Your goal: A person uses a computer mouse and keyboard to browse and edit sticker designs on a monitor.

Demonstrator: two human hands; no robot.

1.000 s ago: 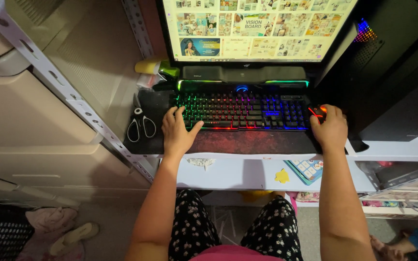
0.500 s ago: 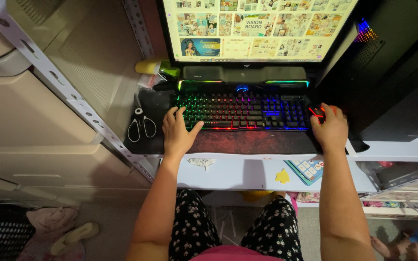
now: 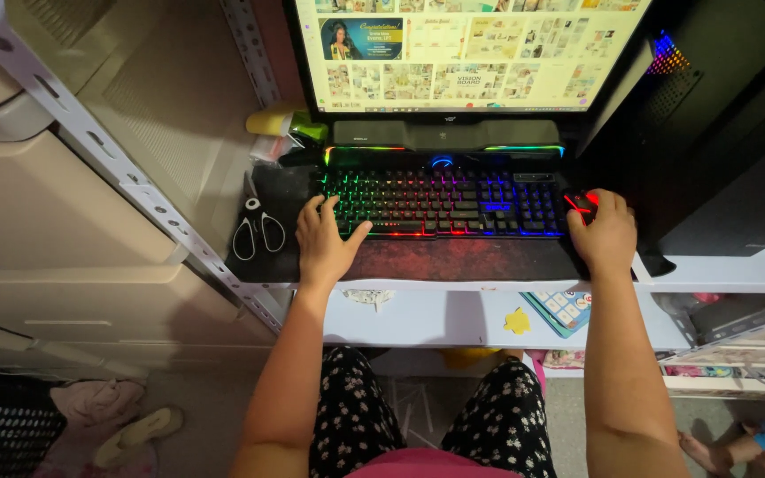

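Left hand (image 3: 328, 241) lay on left end of backlit keyboard (image 3: 440, 202) — fingers spread flat, gripping nothing. Right hand (image 3: 606, 232) cupped over mouse (image 3: 577, 204) at keyboard's right, on counter (image 3: 453, 314). Browsing underway — monitor (image 3: 471, 53) showed page of thumbnails.

We list a white desk (image 3: 453, 314) against a beige wall (image 3: 179, 97), a slotted metal upright (image 3: 126, 181) slanting at left, pale drawers (image 3: 55, 248) beside it, grey floor (image 3: 197, 416) with sandals (image 3: 139, 432) and cloth (image 3: 90, 398), and dim light with screen (image 3: 480, 53) glow.
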